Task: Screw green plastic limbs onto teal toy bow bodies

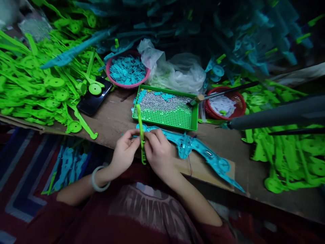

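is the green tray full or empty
Partly full: the green tray holds silvery bits spread over its far part, with blue pieces among them, while its perforated bottom shows bare along the near side.

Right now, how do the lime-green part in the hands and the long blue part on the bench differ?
Size: the lime-green part looks much shorter than the long blue part.
Pose: the lime-green part is held between the left hand and right hand; the long blue part lies along the bench, partly hidden behind the right hand.
Shared: both look like moulded plastic.
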A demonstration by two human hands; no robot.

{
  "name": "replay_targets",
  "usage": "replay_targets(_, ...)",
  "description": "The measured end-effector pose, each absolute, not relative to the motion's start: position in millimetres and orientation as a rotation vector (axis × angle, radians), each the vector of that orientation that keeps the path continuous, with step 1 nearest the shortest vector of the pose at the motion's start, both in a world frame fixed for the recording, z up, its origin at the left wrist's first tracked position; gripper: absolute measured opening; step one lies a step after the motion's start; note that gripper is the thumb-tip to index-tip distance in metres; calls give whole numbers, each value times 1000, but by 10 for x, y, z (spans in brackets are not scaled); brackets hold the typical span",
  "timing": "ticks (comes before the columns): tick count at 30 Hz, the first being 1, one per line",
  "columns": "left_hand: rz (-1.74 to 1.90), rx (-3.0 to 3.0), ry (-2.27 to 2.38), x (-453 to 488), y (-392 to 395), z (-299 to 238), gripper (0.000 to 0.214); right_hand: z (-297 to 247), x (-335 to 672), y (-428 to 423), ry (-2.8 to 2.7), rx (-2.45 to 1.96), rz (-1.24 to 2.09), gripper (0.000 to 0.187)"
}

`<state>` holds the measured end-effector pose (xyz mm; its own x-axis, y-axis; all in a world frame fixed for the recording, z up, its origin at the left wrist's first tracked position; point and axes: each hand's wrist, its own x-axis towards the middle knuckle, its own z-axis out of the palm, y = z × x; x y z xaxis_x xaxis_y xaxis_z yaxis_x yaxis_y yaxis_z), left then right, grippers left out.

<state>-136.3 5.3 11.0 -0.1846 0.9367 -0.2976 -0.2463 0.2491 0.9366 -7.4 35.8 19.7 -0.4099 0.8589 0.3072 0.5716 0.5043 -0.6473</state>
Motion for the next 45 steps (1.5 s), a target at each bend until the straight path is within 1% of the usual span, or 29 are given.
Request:
replay_targets(2,1377,571,1308,-1224,93,70,16,264,-189,398,-2237,-1286,446,23)
replay_targets(4,1480,453,1234,-1129,125,81,16,342,-268,437,-2319,-1313,337,25)
replay_targets(7,1531,371,1149,-1097,157,137,18,404,-283,463,-2363,-1242,317,25)
replay_targets(12,1506,313,1105,-1246,198,169,25,280,-103,451,-2165,-1093,632,23)
replay_targets(14,1477,341,1116,-1343,192,179,26,167,27,459,-2129,-1094,585,24)
replay_targets(16,1427,368,1159,-1441,161,199,27,38,194,478,-2179,-1148,455,25)
replay_targets(18,1362,376,1203,-1521,104,220,27,-76,390,494,-2287,-1162,367,22)
replay_targets(20,1294,379,1207,-1563,31,230,26,-133,584,489,-2402,-1111,364,18)
replay_targets(23,1185,429,1175,-1540,-74,222,23,-56,776,441,-2421,-1043,461,14)
replay_targets(26,1055,625,1161,-1434,-120,213,21,166,734,372,-2193,-1096,632,10)
replay_targets(28,969,870,1244,-1345,-112,223,17,312,583,333,-2045,-1143,770,5)
replay_targets(29,942,1005,1310,-1304,-101,232,13,368,488,321,-2011,-1167,828,6)
replay_targets(31,929,1223,1428,-1238,-71,251,2,438,307,311,-1988,-1230,896,16)
replay_targets(32,936,1283,1455,-1218,-57,256,2,454,236,314,-1970,-1257,914,17)
replay_targets(35,945,1286,1426,-1206,-28,240,2,463,142,348,-1813,-1256,1002,9)
replay_targets(38,902,1253,1343,-1254,-19,206,14,444,201,410,-1619,-1234,1238,4)
replay_targets(42,740,1325,1219,-1354,10,222,21,367,310,510,-1448,-1236,1587,19)
replay_targets(45,628,1379,1210,-1405,63,255,23,301,309,568,-1496,-1234,1603,22)
